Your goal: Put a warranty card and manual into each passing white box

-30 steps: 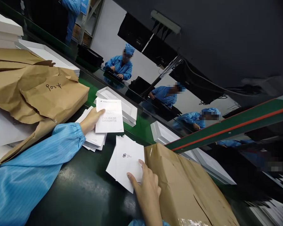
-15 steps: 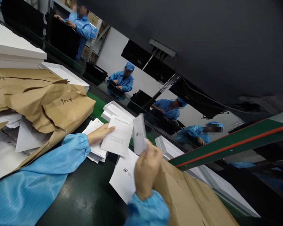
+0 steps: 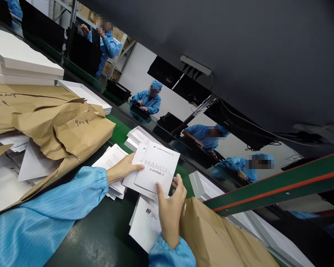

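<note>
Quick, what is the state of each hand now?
Left hand: closed on the warranty leaflet, under the manual.
Right hand: closed on the manual booklet, gripping its lower edge.

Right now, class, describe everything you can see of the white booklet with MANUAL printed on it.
The white paper booklet marked MANUAL is thin, roughly square, with grey lettering, (HYTAB) beneath it and a small dark line of print along its top edge. It is tilted and lies on another white leaflet. The left hand touches its left edge, and the right hand grips its lower right corner. It sits above a stack of white leaflets on the dark green table.
</note>
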Demonstrator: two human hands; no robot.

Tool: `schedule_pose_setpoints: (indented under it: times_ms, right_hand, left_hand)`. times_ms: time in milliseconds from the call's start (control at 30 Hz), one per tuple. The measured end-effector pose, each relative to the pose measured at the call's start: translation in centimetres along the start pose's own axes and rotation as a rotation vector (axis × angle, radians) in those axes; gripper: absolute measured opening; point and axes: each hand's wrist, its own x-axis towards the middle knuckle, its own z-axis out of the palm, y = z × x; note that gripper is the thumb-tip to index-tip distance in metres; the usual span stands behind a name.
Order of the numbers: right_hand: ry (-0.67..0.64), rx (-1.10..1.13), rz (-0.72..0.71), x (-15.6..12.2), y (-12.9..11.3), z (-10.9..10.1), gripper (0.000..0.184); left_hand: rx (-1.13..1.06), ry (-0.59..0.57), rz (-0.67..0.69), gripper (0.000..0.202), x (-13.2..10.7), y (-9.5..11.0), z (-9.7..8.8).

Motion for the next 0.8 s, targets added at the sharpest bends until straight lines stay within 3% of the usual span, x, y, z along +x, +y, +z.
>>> schedule_pose_setpoints:
  times_ms: [100,200,467,600,800]
  right_hand:
    - [-0.232,0.426,0.313,0.7,0.5,-0.8,0.059]
    - [-0.38,0.688,0.455,0.7,0.6,-1.0,0.05]
    - [-0.426,0.756,0.554,0.7,1.0,-0.7,0.05]
    - [-0.36,0.783,0.555,0.6,1.0,-0.7,0.046]
    - [-0.395,0.748,0.551,0.2,0.6,-0.6,0.043]
  left_hand:
    - [-0.055,-0.023,-0.007,0.039,-0.4,0.2,0.7]
    - [-0.146,-0.012,-0.02,0.035,-0.6,0.2,1.0]
    - [-0.351,0.035,-0.072,0.031,-0.6,-0.1,1.3]
    - [-0.342,0.057,-0.054,0.031,-0.8,-0.1,1.5]
    - [-0.265,0.062,-0.034,0.037,-0.6,-0.2,1.3]
